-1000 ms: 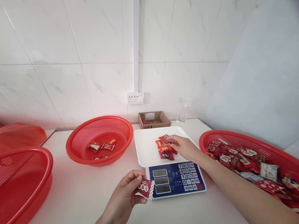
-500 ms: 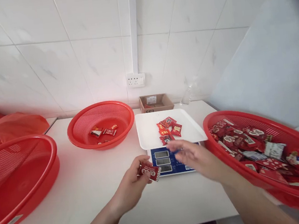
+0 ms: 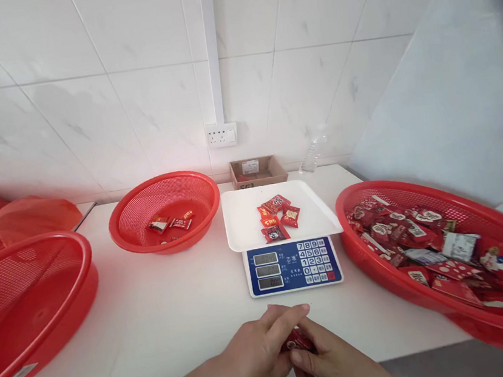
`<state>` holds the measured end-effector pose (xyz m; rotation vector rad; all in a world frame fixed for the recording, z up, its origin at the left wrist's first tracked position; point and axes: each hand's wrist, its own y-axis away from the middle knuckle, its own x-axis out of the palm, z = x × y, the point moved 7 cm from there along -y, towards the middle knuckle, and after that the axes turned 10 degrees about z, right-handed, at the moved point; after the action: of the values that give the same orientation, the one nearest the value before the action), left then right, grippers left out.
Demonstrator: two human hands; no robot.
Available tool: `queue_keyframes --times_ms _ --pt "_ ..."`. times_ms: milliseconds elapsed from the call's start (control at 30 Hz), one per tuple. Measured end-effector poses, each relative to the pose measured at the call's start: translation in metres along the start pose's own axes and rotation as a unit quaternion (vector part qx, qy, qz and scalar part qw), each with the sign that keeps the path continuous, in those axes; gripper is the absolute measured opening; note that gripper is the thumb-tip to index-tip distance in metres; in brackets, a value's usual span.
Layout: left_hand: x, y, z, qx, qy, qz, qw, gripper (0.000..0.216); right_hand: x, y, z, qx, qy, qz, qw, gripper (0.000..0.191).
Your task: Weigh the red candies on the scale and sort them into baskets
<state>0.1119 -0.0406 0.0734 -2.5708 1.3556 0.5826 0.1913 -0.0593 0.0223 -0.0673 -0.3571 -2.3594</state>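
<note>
At the table's front edge my left hand (image 3: 254, 356) and my right hand (image 3: 331, 356) are brought together, fingers overlapping. Between them is a small dark red snack packet (image 3: 297, 340), mostly covered by the fingers; both hands are closed around it. Just beyond them stands a digital scale (image 3: 293, 269) with a blue keypad panel and lit displays. Its white weighing tray (image 3: 241, 217) bears several small red and orange snack packets (image 3: 277, 216) in a loose cluster.
To the right, a red basket (image 3: 349, 201) is heaped with packets. A round red basket (image 3: 205, 188) behind left holds a few; another red basket (image 3: 85, 251) stands at far left. Behind the scale are a cardboard box (image 3: 260, 181) and a clear plastic bottle (image 3: 314, 153).
My right hand has come back from over the scale and joined my left at the front edge. The left hand, with the packet, has shifted right and nearer. The tray's packets look unchanged.
</note>
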Motion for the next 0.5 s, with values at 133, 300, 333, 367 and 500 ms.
queue_keyframes --times_ms 133,300,333,367,500 --pt "-0.013 -0.002 -0.002 -0.009 -0.040 -0.040 0.998 0.056 -0.028 0.022 0.005 -0.015 0.033 -0.103 0.994 0.049" --pt "-0.071 0.003 -0.007 -0.020 -0.077 -0.182 0.980 0.041 -0.101 0.085 0.031 -0.067 0.146 -0.383 0.910 0.047" --pt "-0.082 0.006 -0.012 -0.029 -0.072 -0.211 0.974 0.038 -0.114 0.100 0.038 -0.068 0.178 -0.442 0.876 0.048" --pt "-0.089 0.009 -0.020 -0.035 -0.060 -0.228 0.971 0.035 -0.125 0.113 0.045 -0.063 0.210 -0.493 0.842 0.050" --pt "-0.072 0.010 -0.061 0.024 0.084 -0.127 0.988 0.029 -0.152 0.136 0.065 -0.011 0.316 -0.589 0.744 0.056"
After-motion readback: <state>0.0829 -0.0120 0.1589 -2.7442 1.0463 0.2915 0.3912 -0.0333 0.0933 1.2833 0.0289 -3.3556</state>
